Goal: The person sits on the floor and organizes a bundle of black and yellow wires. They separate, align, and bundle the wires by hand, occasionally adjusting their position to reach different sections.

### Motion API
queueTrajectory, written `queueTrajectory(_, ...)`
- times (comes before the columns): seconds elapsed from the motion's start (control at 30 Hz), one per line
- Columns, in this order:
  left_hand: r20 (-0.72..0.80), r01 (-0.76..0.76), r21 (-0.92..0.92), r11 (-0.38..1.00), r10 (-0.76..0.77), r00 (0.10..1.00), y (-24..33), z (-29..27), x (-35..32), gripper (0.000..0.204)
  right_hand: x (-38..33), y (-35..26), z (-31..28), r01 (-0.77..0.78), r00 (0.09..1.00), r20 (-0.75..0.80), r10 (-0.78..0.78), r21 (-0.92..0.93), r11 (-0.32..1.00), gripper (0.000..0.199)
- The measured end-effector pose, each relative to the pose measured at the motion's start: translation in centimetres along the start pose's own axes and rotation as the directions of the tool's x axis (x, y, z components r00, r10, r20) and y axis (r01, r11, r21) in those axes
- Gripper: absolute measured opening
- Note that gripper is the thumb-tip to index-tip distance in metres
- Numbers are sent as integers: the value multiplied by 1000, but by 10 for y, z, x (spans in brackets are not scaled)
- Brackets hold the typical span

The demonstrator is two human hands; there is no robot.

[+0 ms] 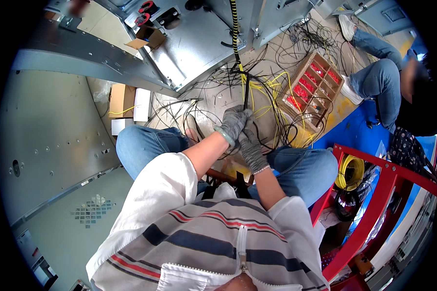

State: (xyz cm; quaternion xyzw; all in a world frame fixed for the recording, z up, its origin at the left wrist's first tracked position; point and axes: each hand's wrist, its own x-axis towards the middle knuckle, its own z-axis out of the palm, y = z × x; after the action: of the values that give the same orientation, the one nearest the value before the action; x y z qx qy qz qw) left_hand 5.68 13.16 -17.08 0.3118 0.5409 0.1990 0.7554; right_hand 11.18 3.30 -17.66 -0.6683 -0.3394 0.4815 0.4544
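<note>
Both hands wear grey knit gloves and meet in front of my lap. My left hand (pixel 235 121) is closed round the lower part of a black cable bundle (pixel 247 92), which rises from it toward the cabinet. Just below and to the right, my right hand (pixel 251 149) is closed beside the left one; what its fingers grip is hidden. Loose yellow wires (pixel 264 87) fan out beyond my hands, mixed with thin black wires (pixel 213 80). Higher up, a black-and-yellow wrapped cable (pixel 234 29) runs down from the cabinet to these wires.
To the right lies a wooden compartment box (pixel 317 89) holding small red parts. Ahead stands an open metal cabinet (pixel 192 53); a large metal panel (pixel 58 126) is at left. A red metal frame (pixel 388 194) is near right, with a seated person (pixel 381 82) beyond it.
</note>
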Motion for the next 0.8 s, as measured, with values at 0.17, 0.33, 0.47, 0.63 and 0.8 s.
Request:
queueTrajectory(0.17,251,-369,599,710,271,929,-4,-25,18,26,-3,5,-7,13,996,-73,-55,-479,878,24)
queueTrajectory(0.33,131,-75,666,742,-18,991,17,-18,7,30,0,-17,-21,-51,994,-103,-18,-632,774,24)
queueTrajectory(0.47,367,357,-306,882,-237,900,-12,-24,3,17,-2,18,-23,19,996,-86,-23,-48,999,22)
queueTrajectory(0.63,286,181,31,983,-182,941,-1,-16,-16,25,4,40,-26,342,939,264,-221,-647,681,27)
queueTrajectory(0.8,279,-172,537,826,18,960,5,-22,0,37,11,7,-26,90,994,86,-65,-334,938,32)
